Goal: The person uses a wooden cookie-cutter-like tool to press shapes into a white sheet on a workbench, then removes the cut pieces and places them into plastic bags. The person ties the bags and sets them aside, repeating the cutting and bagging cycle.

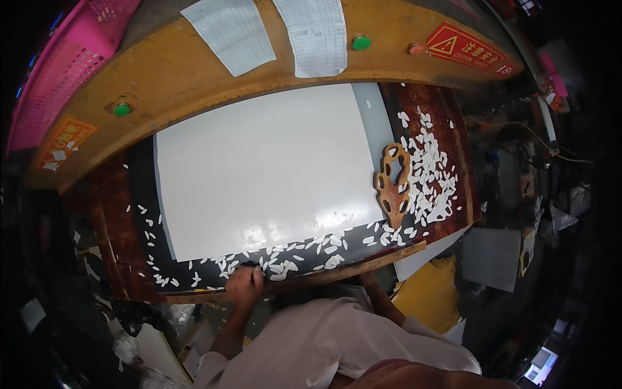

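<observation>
My left hand (245,286) is closed in a fist at the front edge of the work surface, next to scattered white cut pieces (282,267). Something small and dark shows at its fingers, too unclear to name. Down at the wooden front strip, my right forearm (383,303) reaches under the edge; the fingers of that hand are hidden. Beyond both hands lies a large white sheet (265,168), flat on a black mat (144,175). On the sheet's right edge rests a brown scalloped cutting die (391,194) with several oval holes, touched by neither hand.
A yellow machine beam (194,48) spans the far side, with green buttons (361,43), a red button (416,48) and hanging papers (312,39). Many white offcuts (429,168) are heaped at right. A pink basket (71,58) stands far left; yellow sheets (427,295) lie below right.
</observation>
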Demonstrator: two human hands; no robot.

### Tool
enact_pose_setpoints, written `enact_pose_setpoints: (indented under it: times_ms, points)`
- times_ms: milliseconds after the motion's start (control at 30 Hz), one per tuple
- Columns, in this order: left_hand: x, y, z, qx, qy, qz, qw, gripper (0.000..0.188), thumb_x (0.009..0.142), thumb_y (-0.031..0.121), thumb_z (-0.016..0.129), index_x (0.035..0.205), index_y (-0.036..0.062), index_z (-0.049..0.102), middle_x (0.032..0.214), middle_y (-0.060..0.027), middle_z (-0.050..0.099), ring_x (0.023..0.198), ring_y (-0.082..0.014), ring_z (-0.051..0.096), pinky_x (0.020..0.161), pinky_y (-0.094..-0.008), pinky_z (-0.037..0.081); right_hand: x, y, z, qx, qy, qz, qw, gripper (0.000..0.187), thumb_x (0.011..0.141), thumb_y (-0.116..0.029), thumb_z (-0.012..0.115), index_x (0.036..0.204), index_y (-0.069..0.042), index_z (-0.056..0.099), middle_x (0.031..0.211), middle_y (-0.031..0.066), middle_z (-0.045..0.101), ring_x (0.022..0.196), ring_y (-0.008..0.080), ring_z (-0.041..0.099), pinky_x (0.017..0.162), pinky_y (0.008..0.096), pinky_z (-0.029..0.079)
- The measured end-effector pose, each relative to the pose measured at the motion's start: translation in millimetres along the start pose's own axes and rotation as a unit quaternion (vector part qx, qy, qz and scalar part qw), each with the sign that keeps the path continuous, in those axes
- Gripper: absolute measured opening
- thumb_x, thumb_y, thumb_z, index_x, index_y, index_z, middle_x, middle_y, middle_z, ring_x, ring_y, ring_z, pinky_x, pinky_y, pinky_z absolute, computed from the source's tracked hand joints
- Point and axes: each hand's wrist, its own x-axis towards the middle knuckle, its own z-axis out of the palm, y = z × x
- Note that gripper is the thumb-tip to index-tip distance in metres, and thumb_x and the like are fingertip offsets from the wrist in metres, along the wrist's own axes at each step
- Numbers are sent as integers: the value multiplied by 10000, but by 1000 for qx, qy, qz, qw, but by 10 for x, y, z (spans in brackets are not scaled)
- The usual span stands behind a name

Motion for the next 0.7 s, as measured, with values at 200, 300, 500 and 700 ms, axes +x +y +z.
enact_pose_setpoints:
  times_ms: [200, 300, 500, 700]
  points:
    - [-10, 2, -7, -14, 29, 13, 999, 212, 849, 149, 711, 686, 80, 595, 672, -107, 589, 608, -331, 604, 547, -436, 482, 63, -90, -39, -1, -15, 3, 1000, 206, 894, -151, 660, 1019, 7, 700, 933, 126, 716, 830, 209, 674, 714, 388, 543]
    - [-11, 21, -16, -16, 33, 4, 999, 219, 847, 150, 711, 678, 81, 590, 672, -107, 591, 608, -334, 603, 545, -435, 479, 97, -136, -68, -3, -23, 2, 1000, 205, 894, -152, 659, 1018, 7, 701, 932, 125, 716, 829, 207, 673, 713, 387, 542]
    - [2, 46, -38, -15, 16, -22, 1000, 239, 866, 173, 703, 675, 80, 595, 682, -114, 602, 619, -342, 609, 554, -441, 485, 84, -164, -136, -7, -36, -3, 999, 204, 895, -152, 657, 1016, 7, 701, 928, 121, 715, 828, 201, 671, 712, 385, 541]
    - [-22, 5, 11, -19, 26, -14, 999, 166, 894, 200, 693, 781, 83, 661, 727, -119, 642, 652, -347, 631, 589, -436, 513, -25, 11, -319, -176, -43, -160, 970, 203, 896, -152, 655, 1015, 7, 702, 925, 118, 715, 826, 196, 669, 710, 383, 540]
